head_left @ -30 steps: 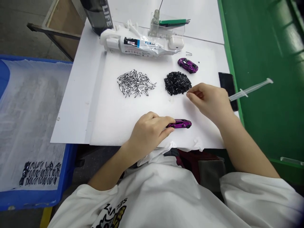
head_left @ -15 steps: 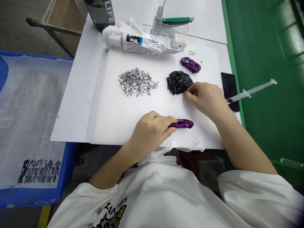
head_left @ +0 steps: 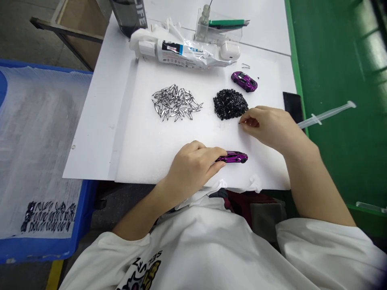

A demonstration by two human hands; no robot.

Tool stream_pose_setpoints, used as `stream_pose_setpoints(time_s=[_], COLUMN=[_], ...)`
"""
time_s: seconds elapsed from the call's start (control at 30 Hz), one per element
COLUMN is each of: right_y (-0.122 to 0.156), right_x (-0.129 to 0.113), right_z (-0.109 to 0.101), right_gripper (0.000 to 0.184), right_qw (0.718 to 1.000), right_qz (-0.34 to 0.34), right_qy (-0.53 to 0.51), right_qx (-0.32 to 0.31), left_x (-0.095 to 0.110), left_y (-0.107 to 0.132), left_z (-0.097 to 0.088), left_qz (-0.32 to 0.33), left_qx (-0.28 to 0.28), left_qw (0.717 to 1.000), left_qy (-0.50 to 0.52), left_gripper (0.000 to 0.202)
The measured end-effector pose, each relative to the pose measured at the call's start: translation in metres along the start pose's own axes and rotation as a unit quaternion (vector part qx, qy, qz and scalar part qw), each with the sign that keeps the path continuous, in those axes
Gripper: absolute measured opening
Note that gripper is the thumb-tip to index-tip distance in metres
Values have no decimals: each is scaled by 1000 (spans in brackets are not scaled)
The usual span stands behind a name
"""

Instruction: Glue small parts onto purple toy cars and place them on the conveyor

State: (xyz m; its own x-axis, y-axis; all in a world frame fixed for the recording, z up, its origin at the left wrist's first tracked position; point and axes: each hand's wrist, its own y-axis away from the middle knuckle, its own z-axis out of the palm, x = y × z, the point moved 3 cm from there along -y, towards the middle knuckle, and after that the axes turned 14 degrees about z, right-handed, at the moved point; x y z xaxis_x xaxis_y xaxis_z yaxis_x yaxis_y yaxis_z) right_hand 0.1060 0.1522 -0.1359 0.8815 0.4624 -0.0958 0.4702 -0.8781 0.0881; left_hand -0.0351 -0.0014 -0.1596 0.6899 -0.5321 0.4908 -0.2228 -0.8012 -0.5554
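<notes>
A white worktop stretches out in front of me in the head view, with a white foam sheet lying on it and a blue tray off to my left. My left hand is closed around the rear part of a purple toy car, which lies on the sheet near the edge closest to me. My right hand is nearly closed, thumb and fingertips pinching what looks like a tiny dark piece (too small to be sure of), just beside the black heap. Silvery pieces are spread to the left of that heap, and a second purple car sits beyond it.

I take this to be the picking-out step; my guess is that the next move calls for a light pinch and a steady hold on the car. Compared with half a second ago, my right fingertips have drawn slightly away from the heap's edge, while my left hand keeps its grip.
</notes>
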Motion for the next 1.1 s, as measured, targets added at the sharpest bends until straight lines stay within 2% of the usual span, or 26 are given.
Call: stream_pose_setpoints(time_s=[0.1, 0.2, 0.3, 0.4, 0.67, 0.77, 0.9, 1.0, 1.1], right_y=[6, 7, 6, 8, 13, 29, 65, 84, 89], right_x=[-2, -4, -5, -3, 3, -3, -21, -32, -34], right_z=[-1, 3, 6, 7, 11, 2, -8, -5, 2], right_gripper=[15, 15, 11, 11, 11, 13, 14, 10, 13], right_qw=[1000, 998, 996, 997, 995, 986, 959, 929, 912], right_qz=[7, 52, 74, 61, 30, -19, -139, -237, -273], right_qy=[-20, -16, -5, -20, -8, -44, -51, -22, -15], right_qx=[12, 44, 47, 43, 97, 158, 241, 284, 307], left_x=[0, 1, 1, 1, 0, 1, 1, 0, 1], left_y=[0, -1, -1, -1, 0, 0, 0, -1, -1], left_z=[0, 0, 0, 0, 1, 1, 2, 2, 2], left_qz=[-3, -5, -4, -6, -13, -16, -15, -17, -16], left_qx=[-5, -7, -3, -3, -11, -13, -14, -11, -9], left_qw=[1000, 1000, 1000, 1000, 1000, 1000, 1000, 1000, 999], left_qy=[3, 4, 3, 1, -4, -5, -12, -20, -28], left_gripper=[16, 16, 15, 15, 16, 16, 17, 17, 18])
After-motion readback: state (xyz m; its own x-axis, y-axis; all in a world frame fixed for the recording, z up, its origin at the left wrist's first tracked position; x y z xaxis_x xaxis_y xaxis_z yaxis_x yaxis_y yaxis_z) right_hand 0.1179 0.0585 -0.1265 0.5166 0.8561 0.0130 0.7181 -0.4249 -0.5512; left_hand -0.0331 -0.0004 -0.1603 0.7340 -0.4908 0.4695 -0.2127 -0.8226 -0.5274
